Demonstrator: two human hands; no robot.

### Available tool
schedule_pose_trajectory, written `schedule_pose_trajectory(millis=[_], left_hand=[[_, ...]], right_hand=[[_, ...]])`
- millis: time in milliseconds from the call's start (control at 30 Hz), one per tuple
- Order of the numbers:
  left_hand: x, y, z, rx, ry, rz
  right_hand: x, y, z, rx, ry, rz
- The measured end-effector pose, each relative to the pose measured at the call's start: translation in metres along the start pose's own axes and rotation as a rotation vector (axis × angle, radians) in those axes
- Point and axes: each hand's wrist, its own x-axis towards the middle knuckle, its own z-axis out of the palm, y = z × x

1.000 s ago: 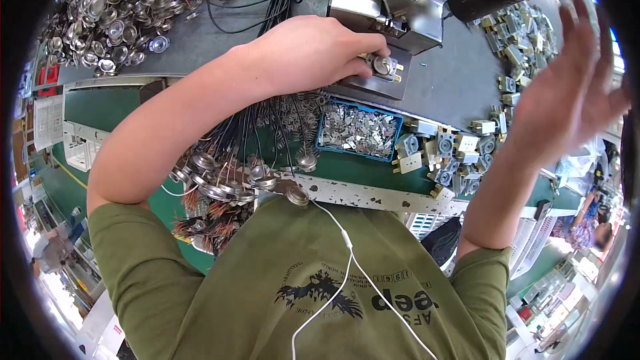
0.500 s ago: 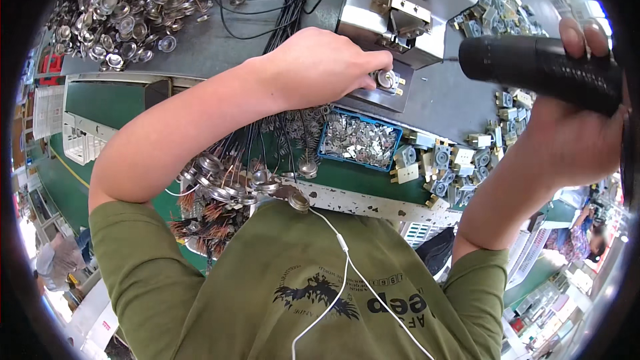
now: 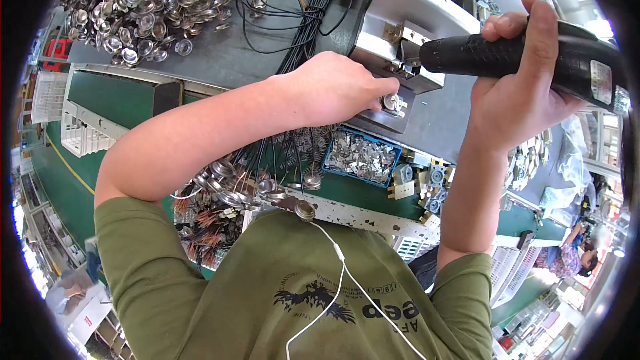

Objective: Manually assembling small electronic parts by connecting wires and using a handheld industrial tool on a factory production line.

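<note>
— What is the left hand (image 3: 330, 90) doing?

— Its grip stays pinched on a small round metal part (image 3: 391, 103) sitting on the grey metal block (image 3: 400, 40) on the counter (image 3: 220, 60).

— And the right hand (image 3: 517, 87)?

— It is wrapped tight around a black power screwdriver (image 3: 527, 60). The tool has moved closer to the block since a moment ago.

— What is below?

— A blue tray (image 3: 360, 157) of shiny bits.

A black textured power screwdriver (image 3: 527, 60), a blue tray (image 3: 362, 158) of silvery metal parts, green bench surface (image 3: 100, 93), olive-green shirt (image 3: 267, 293).
</note>
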Motion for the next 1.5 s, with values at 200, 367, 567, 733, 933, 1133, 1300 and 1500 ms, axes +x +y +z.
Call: schedule_pose_trajectory(millis=[200, 367, 567, 733, 933, 1133, 1300, 1500], left_hand=[[0.001, 0.003, -0.002, 0.054, -0.022, -0.023], [-0.002, -0.002, 0.006, 0.029, 0.014, 0.005], [-0.002, 0.002, 0.003, 0.097, 0.027, -0.019], [-0.003, -0.007, 0.015, 0.019, 0.154, 0.009], [-0.006, -0.010, 0.018, 0.095, 0.166, 0.069], [-0.004, -0.006, 0.018, 0.134, 0.147, 0.034], [-0.002, -0.006, 0.014, 0.072, 0.135, 0.012], [0.000, -0.003, 0.011, 0.070, 0.100, 0.005]], right_hand=[[-0.004, 0.003, 0.003, -0.158, -0.043, -0.049], [-0.008, -0.012, 0.026, -0.361, -0.010, 0.110], [-0.015, -0.007, 0.019, -0.335, 0.016, -0.014], [0.001, -0.007, 0.002, -0.363, -0.170, 0.100], [-0.007, -0.017, -0.007, -0.164, -0.140, 0.089], [-0.014, -0.027, -0.016, 0.011, -0.103, 0.076], [-0.025, -0.022, -0.011, -0.075, -0.047, 0.116], [-0.033, -0.022, -0.009, -0.293, -0.001, 0.138]])
